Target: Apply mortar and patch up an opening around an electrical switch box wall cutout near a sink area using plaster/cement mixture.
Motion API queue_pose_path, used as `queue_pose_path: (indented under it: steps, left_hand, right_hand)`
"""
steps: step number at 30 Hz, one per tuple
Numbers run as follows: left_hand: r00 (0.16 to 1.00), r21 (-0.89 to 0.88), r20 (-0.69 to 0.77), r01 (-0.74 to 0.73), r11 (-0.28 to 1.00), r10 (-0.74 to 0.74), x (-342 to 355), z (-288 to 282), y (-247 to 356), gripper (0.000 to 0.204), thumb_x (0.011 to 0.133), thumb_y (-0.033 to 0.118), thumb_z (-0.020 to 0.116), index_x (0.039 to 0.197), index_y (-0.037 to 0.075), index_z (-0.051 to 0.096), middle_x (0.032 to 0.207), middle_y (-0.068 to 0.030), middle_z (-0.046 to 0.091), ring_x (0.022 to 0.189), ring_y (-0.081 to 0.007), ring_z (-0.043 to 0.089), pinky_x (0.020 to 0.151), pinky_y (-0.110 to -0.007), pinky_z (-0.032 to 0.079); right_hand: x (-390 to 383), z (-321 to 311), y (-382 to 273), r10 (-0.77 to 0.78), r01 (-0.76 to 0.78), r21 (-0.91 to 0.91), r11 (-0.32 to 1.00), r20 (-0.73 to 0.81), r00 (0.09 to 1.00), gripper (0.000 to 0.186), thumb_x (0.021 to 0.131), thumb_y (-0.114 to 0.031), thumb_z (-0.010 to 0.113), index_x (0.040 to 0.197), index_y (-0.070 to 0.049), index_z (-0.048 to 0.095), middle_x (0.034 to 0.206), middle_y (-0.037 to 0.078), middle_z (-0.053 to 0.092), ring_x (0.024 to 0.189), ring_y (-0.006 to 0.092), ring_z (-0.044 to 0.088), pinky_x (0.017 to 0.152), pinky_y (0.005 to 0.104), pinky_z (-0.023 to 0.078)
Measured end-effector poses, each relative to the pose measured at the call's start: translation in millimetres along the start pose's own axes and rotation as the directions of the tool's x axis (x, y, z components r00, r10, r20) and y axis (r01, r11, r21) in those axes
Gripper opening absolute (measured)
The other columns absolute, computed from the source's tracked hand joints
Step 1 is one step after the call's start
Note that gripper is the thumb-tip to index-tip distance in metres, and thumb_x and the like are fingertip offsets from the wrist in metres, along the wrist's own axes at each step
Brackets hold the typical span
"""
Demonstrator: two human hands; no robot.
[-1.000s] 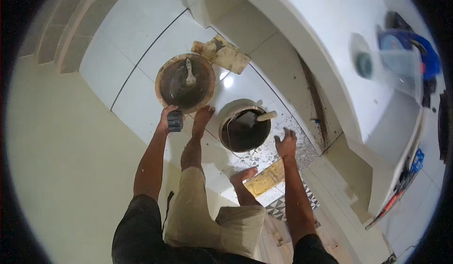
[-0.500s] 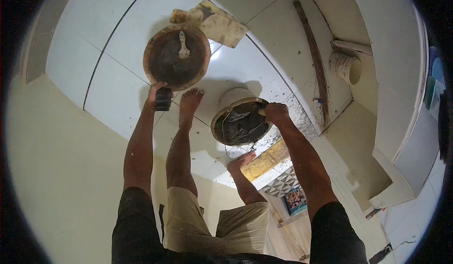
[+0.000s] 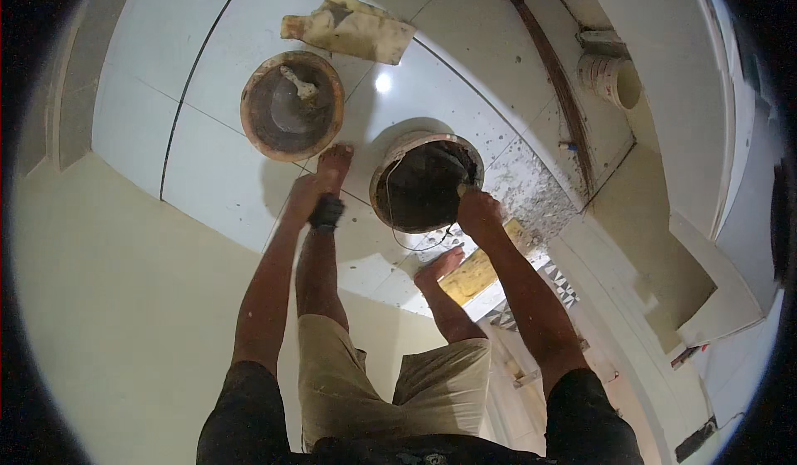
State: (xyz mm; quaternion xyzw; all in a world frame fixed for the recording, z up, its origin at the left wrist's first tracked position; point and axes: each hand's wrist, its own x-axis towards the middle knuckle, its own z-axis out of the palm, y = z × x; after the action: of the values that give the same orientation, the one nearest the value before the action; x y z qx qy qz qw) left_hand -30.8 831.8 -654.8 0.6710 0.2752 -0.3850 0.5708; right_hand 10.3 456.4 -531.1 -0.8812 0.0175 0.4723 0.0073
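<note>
My right hand (image 3: 480, 213) is closed around the pale handle of a trowel (image 3: 463, 190) at the right rim of a mortar bucket (image 3: 404, 144). The trowel's lower part is lost in the bucket's dark inside. A wire handle hangs over the bucket's near side. My left hand (image 3: 304, 199) grips a black ribbed block (image 3: 327, 212), whose kind I cannot make out, just in front of my left foot. Beyond it stands a round brown basin (image 3: 249, 104) with grey residue inside. A pale, mortar-smeared tool (image 3: 300, 85) lies in the basin.
Behind the basin lies a stained yellowish sheet (image 3: 353, 29). A stick broom (image 3: 544, 58) and a tipped white pail (image 3: 613, 81) are near the right wall. Mortar crumbs (image 3: 535, 178) litter the tiles beside the bucket. A yellow board (image 3: 477, 279) lies by my right foot (image 3: 440, 266).
My left hand has left the basin's near rim and come toward my left foot with the black block. The bucket stands less tilted toward me, and its mortar is less visible.
</note>
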Motion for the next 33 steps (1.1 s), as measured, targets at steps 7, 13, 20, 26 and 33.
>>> queue_pose_path:
  steps: [7,13,20,26,33]
  left_hand:
    - [0.952,0.854,0.305,-0.264,0.448,-0.02,-1.5,126.2,137.8,0.063,0.083,0.052,0.058,0.103,-0.007,0.065,0.099,-0.0271,0.066,0.096,-0.0431,0.062,0.086,-0.049,0.049]
    - [0.957,0.732,0.289,-0.237,0.639,0.025,28.2,134.5,48.5,0.059,0.089,0.05,0.054,0.097,-0.008,0.064,0.098,-0.0303,0.064,0.097,-0.0459,0.062,0.087,-0.051,0.048]
    - [0.928,0.754,0.369,-0.33,0.568,0.048,23.4,130.9,28.3,0.056,0.095,0.047,0.047,0.098,-0.007,0.062,0.093,-0.0294,0.064,0.093,-0.0452,0.063,0.082,-0.054,0.048]
    - [0.937,0.791,0.349,-0.283,0.542,-0.02,14.9,144.4,38.0,0.05,0.096,0.041,0.048,0.094,-0.008,0.062,0.089,-0.0296,0.064,0.088,-0.0458,0.063,0.079,-0.054,0.048]
    - [0.9,0.78,0.434,-0.346,0.521,-0.052,23.7,163.5,45.8,0.056,0.099,0.046,0.041,0.097,-0.008,0.057,0.089,-0.0297,0.063,0.09,-0.0476,0.061,0.079,-0.056,0.046]
  right_hand:
    - [-7.0,59.3,-10.2,-0.052,0.006,-0.151,0.988,-0.307,0.95,0.053,0.081,-0.016,0.06,0.118,0.019,0.048,0.077,0.018,0.067,0.071,0.0277,0.069,0.057,0.0369,0.058]
    - [-14.1,67.4,-32.2,-0.109,0.098,-0.115,0.989,-0.09,0.99,0.049,0.083,-0.02,0.056,0.115,0.016,0.054,0.101,0.03,0.061,0.077,0.0269,0.067,0.059,0.0342,0.056]
    - [-24.2,99.6,-43.2,-0.205,0.21,0.123,0.97,-0.051,0.977,0.045,0.082,-0.019,0.053,0.111,0.016,0.055,0.102,0.032,0.06,0.082,0.0346,0.067,0.071,0.0422,0.056]
    - [-28.1,93.9,-19.3,-0.107,0.007,0.404,0.915,0.224,0.969,0.042,0.084,-0.02,0.053,0.111,0.012,0.055,0.107,0.031,0.06,0.097,0.0426,0.062,0.083,0.0495,0.052]
    - [-39.4,125.5,35.3,-0.094,-0.258,0.937,0.237,0.287,0.953,0.027,0.089,-0.01,0.059,0.113,-0.001,0.055,0.068,0.006,0.056,0.049,0.0128,0.051,0.043,0.0288,0.041]
